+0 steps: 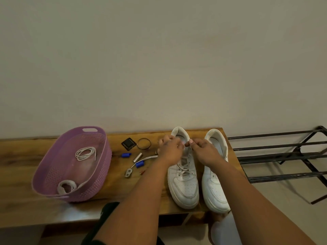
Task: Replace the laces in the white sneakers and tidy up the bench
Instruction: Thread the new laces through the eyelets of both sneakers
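Observation:
Two white sneakers stand side by side on the wooden bench [21, 156], toes toward me. The left sneaker [184, 184] has a white lace threaded through its eyelets; the right sneaker [215, 188] shows no lace. My left hand [170, 147] and my right hand [203, 150] are over the left sneaker's collar, each with fingers pinched on a lace end. A loose stretch of lace [148, 157] trails left from under my left hand. A purple basket [100, 174] at the left holds a coiled thin lace [85, 153] and a flat white lace bundle [66, 186].
Small clutter lies between basket and sneakers: a black square object [128, 144], a braided ring [143, 143], two blue caps [126, 155], a metal cylinder [137, 157], a metal tag [128, 172]. A black metal shoe rack [276, 156] stands right of the bench.

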